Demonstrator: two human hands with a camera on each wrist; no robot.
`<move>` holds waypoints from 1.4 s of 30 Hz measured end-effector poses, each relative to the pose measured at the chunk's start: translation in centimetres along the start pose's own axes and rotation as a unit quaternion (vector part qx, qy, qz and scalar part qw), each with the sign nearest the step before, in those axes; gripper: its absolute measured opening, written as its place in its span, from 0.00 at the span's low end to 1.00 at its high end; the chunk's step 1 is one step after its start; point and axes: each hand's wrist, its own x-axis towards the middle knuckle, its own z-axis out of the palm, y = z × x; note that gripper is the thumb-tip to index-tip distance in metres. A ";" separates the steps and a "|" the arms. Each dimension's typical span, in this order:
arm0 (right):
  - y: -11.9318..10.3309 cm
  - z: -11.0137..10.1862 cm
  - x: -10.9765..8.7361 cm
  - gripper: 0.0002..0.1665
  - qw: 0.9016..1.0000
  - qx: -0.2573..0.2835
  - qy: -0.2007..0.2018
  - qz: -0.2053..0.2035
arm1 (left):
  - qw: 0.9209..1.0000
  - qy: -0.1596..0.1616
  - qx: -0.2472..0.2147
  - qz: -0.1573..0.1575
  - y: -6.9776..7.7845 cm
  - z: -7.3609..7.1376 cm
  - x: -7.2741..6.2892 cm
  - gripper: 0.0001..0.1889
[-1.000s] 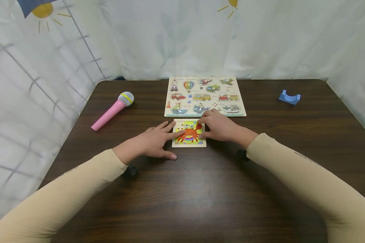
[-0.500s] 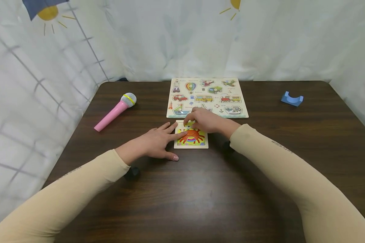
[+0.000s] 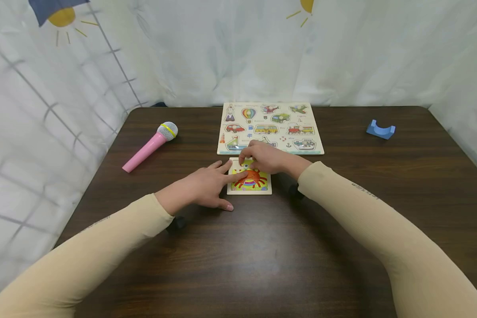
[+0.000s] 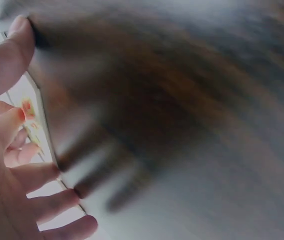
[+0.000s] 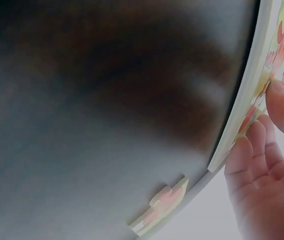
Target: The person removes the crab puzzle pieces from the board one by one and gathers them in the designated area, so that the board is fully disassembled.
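Observation:
A small square crab jigsaw puzzle (image 3: 249, 193) in a pale wooden frame lies flat on the dark table. My left hand (image 3: 204, 186) spreads over its left side, index fingertip resting on the crab and thumb out on the table. From the upper right my right hand (image 3: 267, 158) reaches over the top of the picture. Its curled thumb and index finger pinch a yellowish jigsaw piece (image 3: 244, 162) near the crab's eyes, mostly covered by the fingers. In the right wrist view, a loose jigsaw piece (image 5: 164, 207) with a pink face lies apart from the frame.
Behind the crab puzzle lies a larger vehicle peg puzzle (image 3: 270, 128), partly covered by my right hand. A pink toy microphone (image 3: 149, 148) is at the left. One blue arch-shaped block (image 3: 380, 130) sits at the far right. A white curtain (image 3: 254, 53) hangs behind the table.
My right hand has moved left from the puzzle's right side to the crab's eyes, and stays there since half a second ago. The left hand has hardly moved.

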 end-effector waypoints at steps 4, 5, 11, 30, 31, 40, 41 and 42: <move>0.1 0.2 0.0 0.14 1.000 0.010 0.001 0.002 | 1.000 -0.016 0.017 -0.013 0.6 -0.3 0.4 0.51; 0.1 0.2 0.0 0.14 1.000 0.012 0.001 0.003 | 1.000 -0.019 0.017 -0.017 0.7 -0.4 0.4 0.51; 0.4 0.1 0.0 0.15 0.999 0.032 0.006 0.001 | 0.999 -0.023 0.017 -0.024 1.0 -0.5 0.5 0.52; 0.9 -0.6 -0.4 0.15 0.991 0.116 0.041 0.044 | 0.999 -0.027 0.022 -0.031 1.0 -0.6 0.4 0.51; 0.8 -0.7 -0.5 0.15 0.990 0.121 0.047 0.046 | 0.999 -0.027 0.021 -0.031 1.0 -0.6 0.4 0.52; 2.1 -2.4 -3.1 0.10 0.979 0.149 0.114 0.076 | 0.999 -0.024 0.025 -0.033 1.0 -0.5 0.5 0.52; 2.5 -2.5 -3.7 0.10 0.979 0.146 0.119 0.080 | 0.999 -0.024 0.025 -0.034 1.0 -0.5 0.5 0.52; 3.0 -2.7 -4.3 0.10 0.978 0.148 0.123 0.084 | 0.999 -0.026 0.023 -0.036 1.0 -0.5 0.5 0.52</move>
